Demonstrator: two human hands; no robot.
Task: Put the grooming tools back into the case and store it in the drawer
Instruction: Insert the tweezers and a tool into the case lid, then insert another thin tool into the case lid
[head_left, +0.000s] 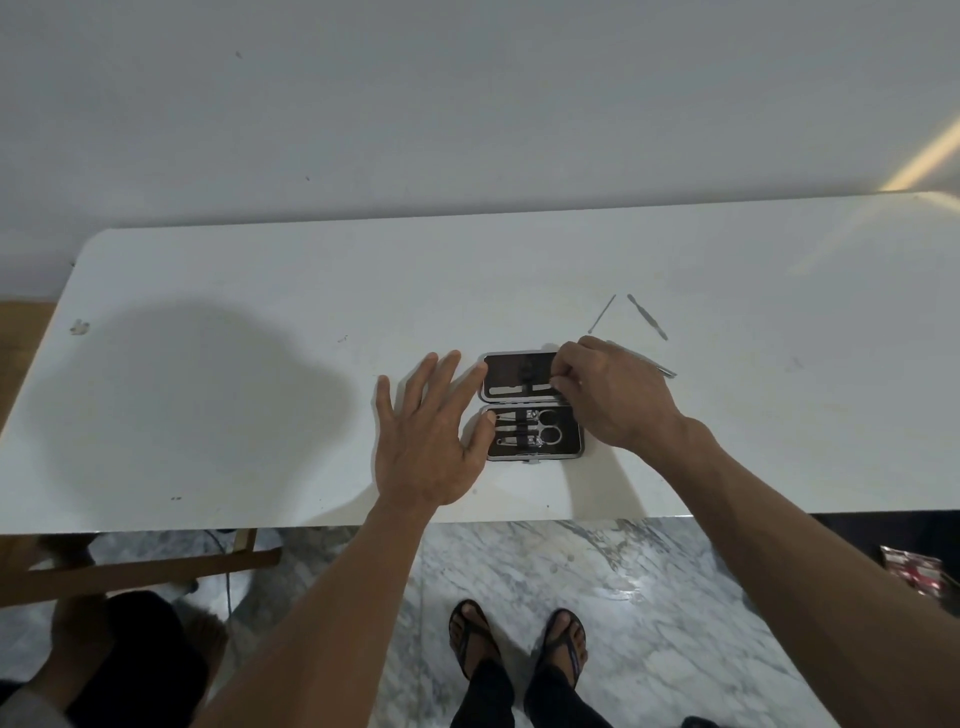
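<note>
A dark grooming case (511, 366) lies open on the white table (260, 364). Its near half (569, 441) holds scissors, clippers and other small tools under straps. My left hand (431, 436) is flat with its fingers spread, and the fingertips touch the case's left edge. My right hand (610, 395) is over the case's right side. Its fingers pinch the right end of a flat metal file (506, 391) lying in the far half. Another metal tool (657, 365) sticks out from behind my right hand. Two thin tools (602, 313) (647, 323) lie loose on the table beyond it.
The table stands against a white wall, with its near edge just in front of me. A marble floor and my sandalled feet (519, 639) show below. A wooden frame (140, 569) sits under the table's left end. No drawer is in view.
</note>
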